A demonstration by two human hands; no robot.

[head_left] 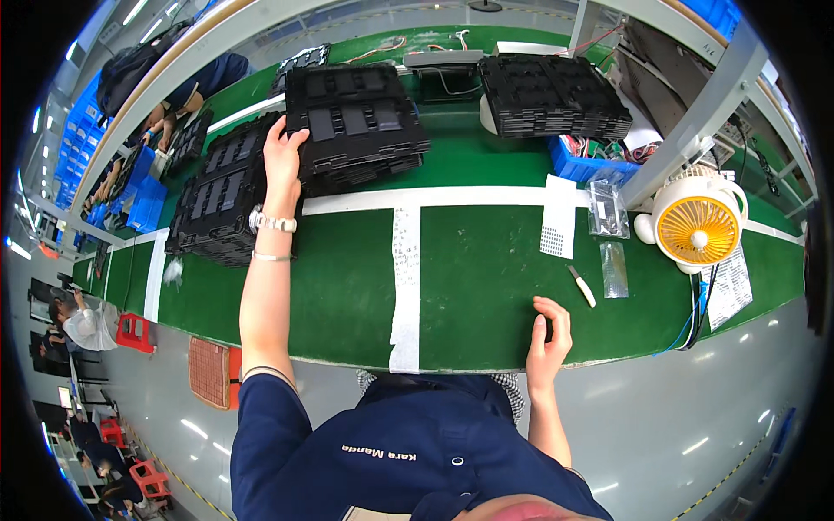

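Head view: inspected from above the green bench, with all places taken from the tape strip.
Left hand: found beyond the tape strip and to its left, at the left edge of the middle tray stack.
Left fingers: touched that edge, with thumb held apart; could not tell whether closed on a tray.
Middle tray stack: stood beyond the tape strip, slightly to its left; black, many layers deep.
Left tray stack: stood left of the tape strip, just beside the middle tray stack; also black.
Right hand: hung right of the tape strip, near the front edge of the bench.
Right fingers: loosely bent, a moderate gap left to the thumb; held nothing.
Right tray stack: stood beyond the tape strip and to its right, near a blue bin.
White-handled cutter: lay right of the tape strip, near the right hand.
Fan: stood farther right of the tape strip; white, with orange-yellow blades.
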